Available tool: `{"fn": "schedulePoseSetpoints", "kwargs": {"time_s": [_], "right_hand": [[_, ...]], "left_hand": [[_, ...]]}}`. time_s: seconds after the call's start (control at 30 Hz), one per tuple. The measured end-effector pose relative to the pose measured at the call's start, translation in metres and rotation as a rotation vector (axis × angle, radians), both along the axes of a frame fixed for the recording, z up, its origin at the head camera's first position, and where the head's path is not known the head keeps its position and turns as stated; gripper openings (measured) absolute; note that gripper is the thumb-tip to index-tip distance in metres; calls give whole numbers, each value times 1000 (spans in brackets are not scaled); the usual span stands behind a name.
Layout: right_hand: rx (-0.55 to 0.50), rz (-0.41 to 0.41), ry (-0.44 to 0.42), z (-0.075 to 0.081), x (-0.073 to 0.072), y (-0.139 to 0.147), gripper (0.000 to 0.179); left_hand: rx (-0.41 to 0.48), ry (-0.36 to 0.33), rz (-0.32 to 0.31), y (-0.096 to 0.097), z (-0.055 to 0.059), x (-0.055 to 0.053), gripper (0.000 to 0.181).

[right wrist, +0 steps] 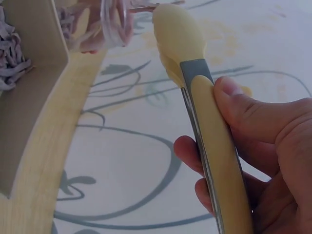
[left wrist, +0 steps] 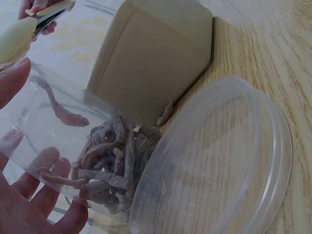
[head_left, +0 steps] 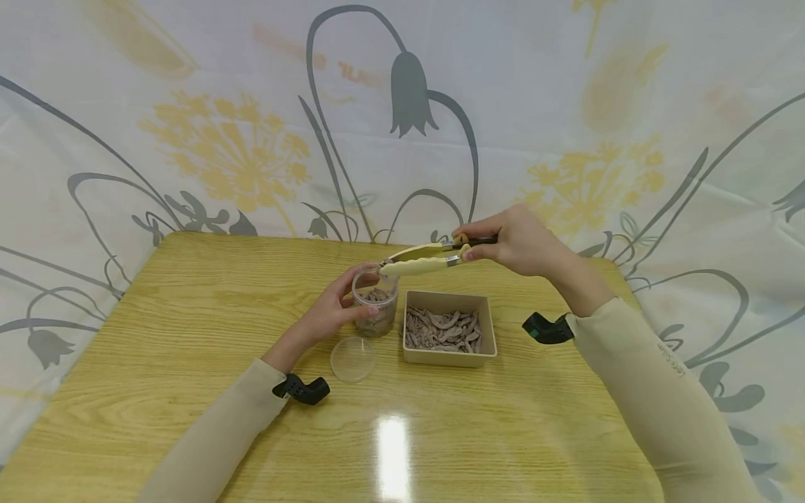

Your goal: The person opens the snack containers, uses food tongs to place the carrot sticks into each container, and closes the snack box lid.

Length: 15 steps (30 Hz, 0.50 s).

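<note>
My left hand (head_left: 328,310) grips a clear plastic jar (head_left: 376,323), thumb and fingers around its side. Greyish-brown dried strips (left wrist: 109,165) lie heaped in the bottom of the jar, and one clings to its inner wall. In my right hand (head_left: 527,241) I hold tongs (head_left: 420,267) with cream scalloped tips, pinched between thumb and fingers. The tips are over the jar's mouth, with a thin strip (right wrist: 144,9) between them in the right wrist view. Just right of the jar stands a beige rectangular box (head_left: 448,359) holding many similar strips (head_left: 443,330).
A round clear lid (head_left: 353,360) lies flat on the wooden table (head_left: 207,335) in front of the jar. One small loose strip (left wrist: 165,113) lies beside the box. Behind the table hangs a flower-patterned cloth (head_left: 402,175).
</note>
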State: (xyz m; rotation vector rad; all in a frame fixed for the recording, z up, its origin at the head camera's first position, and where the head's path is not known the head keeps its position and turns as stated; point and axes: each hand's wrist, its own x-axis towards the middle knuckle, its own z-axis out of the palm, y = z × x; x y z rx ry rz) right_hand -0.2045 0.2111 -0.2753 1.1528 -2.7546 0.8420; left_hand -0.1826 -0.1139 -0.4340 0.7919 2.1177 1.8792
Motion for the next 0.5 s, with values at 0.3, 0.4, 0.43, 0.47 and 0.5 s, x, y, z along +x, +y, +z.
{"fn": "schedulePoseSetpoints", "kwargs": {"time_s": [0.3,0.4,0.43,0.47,0.5], "right_hand": [[27,38,-57,-13,-5,-16,31],[36,42,-74,-14,-5,-18,33],[39,44,-79,-14,-5,-19,34],[44,46,-81,-14,-5,-19,34],[48,48,-80,-14,-4,-20,34]], "left_hand": [[-2,-47,-4,-2,1,1,72],[8,-54,-13,-2,1,1,73],[11,-56,-15,-2,1,1,73],[12,-58,-15,-2,1,0,73],[11,-56,-15,-2,0,0,73]]}}
